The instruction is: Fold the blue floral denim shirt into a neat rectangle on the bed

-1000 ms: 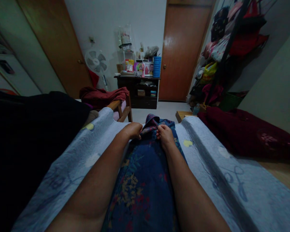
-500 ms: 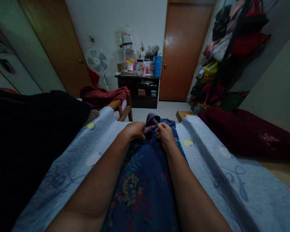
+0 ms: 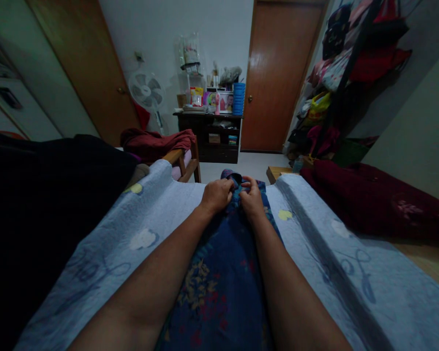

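Note:
A dark blue garment (image 3: 230, 273) with a floral print in yellow and red lies lengthwise in front of me on a light blue patterned cover. At its far end is a rolled or standing part (image 3: 229, 173) that looks like a collar. My left hand (image 3: 218, 196) is closed, gripping the cloth just beside that part. Close by on the right, my right hand (image 3: 251, 199) pinches the cloth between thumb and fingers, its upper fingers slightly lifted. The exact fold between the fingertips is partly hidden.
The light blue cover (image 3: 146, 214) spreads on both sides. Black cloth (image 3: 51, 204) is heaped at left, a maroon cloth bundle (image 3: 380, 200) at right. Beyond stand a wooden frame with red cloth (image 3: 157, 146), a fan (image 3: 146, 92), a dark cabinet (image 3: 208, 139) and hanging bags (image 3: 373, 58).
My left hand has moved right and slightly away from me, closer to the right hand. The right hand's upper fingers have lifted, and the collar-like part's folds have shifted.

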Tool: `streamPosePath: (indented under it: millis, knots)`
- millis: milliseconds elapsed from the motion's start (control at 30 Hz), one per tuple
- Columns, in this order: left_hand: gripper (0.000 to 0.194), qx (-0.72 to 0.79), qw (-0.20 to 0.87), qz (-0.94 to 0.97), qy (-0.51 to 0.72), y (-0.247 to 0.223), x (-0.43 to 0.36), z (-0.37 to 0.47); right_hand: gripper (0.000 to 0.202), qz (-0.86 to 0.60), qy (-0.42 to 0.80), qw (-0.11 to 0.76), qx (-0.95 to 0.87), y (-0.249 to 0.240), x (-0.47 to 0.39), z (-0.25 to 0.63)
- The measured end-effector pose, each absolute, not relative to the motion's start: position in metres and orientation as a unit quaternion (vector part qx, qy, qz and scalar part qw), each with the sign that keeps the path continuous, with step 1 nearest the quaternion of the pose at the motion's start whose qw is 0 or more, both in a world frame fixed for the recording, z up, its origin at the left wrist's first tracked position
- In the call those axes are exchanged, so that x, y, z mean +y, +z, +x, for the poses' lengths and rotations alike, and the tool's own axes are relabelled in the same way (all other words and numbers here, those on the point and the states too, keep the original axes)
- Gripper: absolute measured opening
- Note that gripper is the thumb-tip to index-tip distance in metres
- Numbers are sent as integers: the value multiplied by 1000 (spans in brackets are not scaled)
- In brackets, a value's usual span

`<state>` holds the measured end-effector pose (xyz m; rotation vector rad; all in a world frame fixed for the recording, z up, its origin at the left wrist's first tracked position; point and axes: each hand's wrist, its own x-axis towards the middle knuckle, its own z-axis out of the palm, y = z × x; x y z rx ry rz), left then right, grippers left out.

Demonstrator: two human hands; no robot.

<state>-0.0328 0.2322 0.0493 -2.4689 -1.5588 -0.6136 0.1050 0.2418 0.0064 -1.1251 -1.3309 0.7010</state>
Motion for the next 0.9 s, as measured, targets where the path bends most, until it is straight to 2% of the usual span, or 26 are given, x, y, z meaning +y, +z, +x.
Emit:
streamPosePath:
  millis: [133, 267, 433, 500, 600, 667, 900]
  knots:
    - [15, -506, 77, -827, -233, 50, 232, -34, 36, -490, 204, 557, -638, 7, 242, 105]
    - [13, -499, 63, -826, -255, 50, 232, -34, 22, -501, 180, 553, -641, 5, 242, 104]
    - [22, -496, 46, -821, -278, 52, 232, -32, 14, -495, 172, 563, -639, 5, 243, 105]
    - [17, -487, 43, -826, -282, 51, 233, -32, 15, -488, 192, 576, -627, 5, 243, 105]
    - [10, -504, 28, -800, -324, 47, 239, -36, 27, -486, 236, 599, -591, 4, 244, 104]
    - [8, -535, -6, -758, -373, 43, 246, -42, 32, -492, 252, 599, -579, 3, 244, 102]
    - [15, -590, -211, -608, -487, 14, 287, -77, 26, -503, 295, 532, -614, 3, 238, 93]
